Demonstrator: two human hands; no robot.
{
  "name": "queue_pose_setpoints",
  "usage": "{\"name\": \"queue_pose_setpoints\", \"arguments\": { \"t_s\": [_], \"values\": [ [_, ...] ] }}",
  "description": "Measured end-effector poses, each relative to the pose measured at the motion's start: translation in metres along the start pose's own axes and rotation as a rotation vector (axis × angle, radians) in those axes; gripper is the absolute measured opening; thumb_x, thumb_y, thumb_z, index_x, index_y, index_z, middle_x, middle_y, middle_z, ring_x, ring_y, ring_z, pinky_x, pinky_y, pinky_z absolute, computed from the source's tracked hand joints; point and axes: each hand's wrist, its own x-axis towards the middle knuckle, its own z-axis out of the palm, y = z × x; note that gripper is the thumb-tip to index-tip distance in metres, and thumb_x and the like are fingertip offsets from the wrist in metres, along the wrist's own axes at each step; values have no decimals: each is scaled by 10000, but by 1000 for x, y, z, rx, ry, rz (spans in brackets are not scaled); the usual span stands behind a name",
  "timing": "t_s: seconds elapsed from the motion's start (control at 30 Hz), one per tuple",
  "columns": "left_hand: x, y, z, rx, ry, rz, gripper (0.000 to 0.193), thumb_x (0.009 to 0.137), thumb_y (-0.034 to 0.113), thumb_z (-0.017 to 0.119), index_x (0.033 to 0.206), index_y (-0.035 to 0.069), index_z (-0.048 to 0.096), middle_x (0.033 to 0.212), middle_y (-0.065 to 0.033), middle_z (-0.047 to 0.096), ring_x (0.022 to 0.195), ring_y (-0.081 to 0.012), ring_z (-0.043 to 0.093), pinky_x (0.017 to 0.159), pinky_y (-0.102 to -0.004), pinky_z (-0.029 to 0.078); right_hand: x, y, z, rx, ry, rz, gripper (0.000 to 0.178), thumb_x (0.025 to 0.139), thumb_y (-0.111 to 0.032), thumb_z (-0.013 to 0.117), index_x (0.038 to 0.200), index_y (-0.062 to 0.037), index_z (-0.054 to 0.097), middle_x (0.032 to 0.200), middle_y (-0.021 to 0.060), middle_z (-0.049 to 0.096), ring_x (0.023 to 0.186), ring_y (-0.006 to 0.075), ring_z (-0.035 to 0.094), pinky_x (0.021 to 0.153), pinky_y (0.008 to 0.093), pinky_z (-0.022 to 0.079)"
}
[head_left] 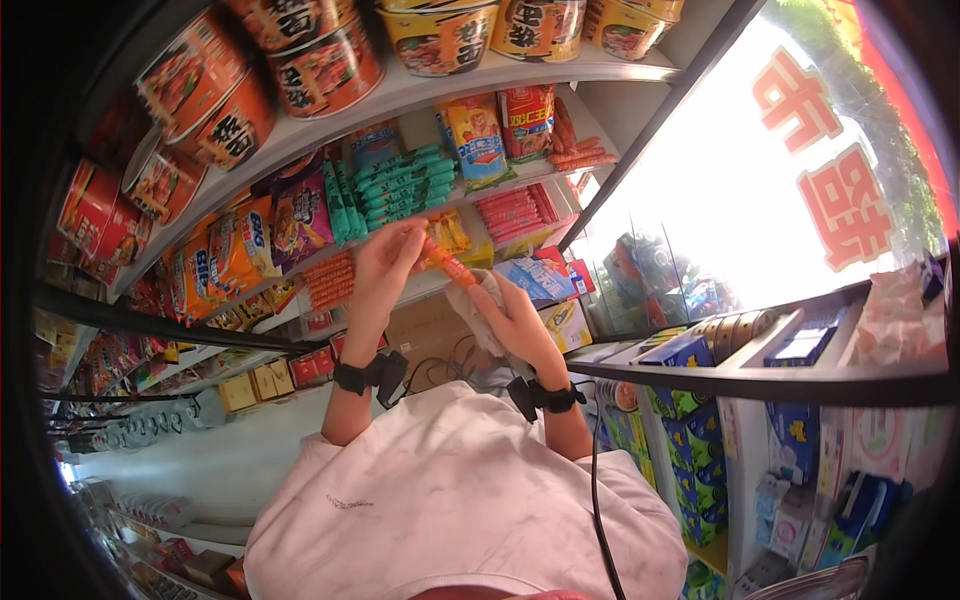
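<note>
Head view shows our left hand point(385, 262) pinching an orange sausage stick point(447, 262) before the far snack shelf point(420, 215) while our right hand point(508, 318) clutches a grey cloth point(478, 300), apparently mid-wipe.

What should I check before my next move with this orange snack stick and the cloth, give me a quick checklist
1. Left hand grips the orange snack stick: ok, fingers closed on its upper end.
2. Right hand holds the grey cloth: ok.
3. Cloth touching the stick: cannot tell, the hand covers that spot.
4. Stick wrapper intact: cannot tell, too small.
5. Shelf of stick packs behind within reach: ok, just beyond the hands.
6. Black cable free of the hands: ok, it hangs below the right wrist.
</note>
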Motion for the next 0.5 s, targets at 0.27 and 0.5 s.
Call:
{"name": "queue_pose_setpoints", "arguments": {
  "t_s": [0.27,0.5],
  "values": [
    [82,-31,74,-106,-21,-27,301,888,128,746,1124,-3,613,1003,-44,692,922,-105,664,823,-243,510,46,38,-75,89,197,-67,268,1001,-219,567,1145,6,586,835,84,639,731,154,610,697,298,494],
    [124,-61,111,9,-251,-62,194,905,93,719,1066,0,662,1027,-54,707,945,-111,657,844,-244,509,77,67,-141,460,607,138,272,983,-244,613,1109,-3,623,892,5,622,798,61,576,704,234,486]
  ]
}}
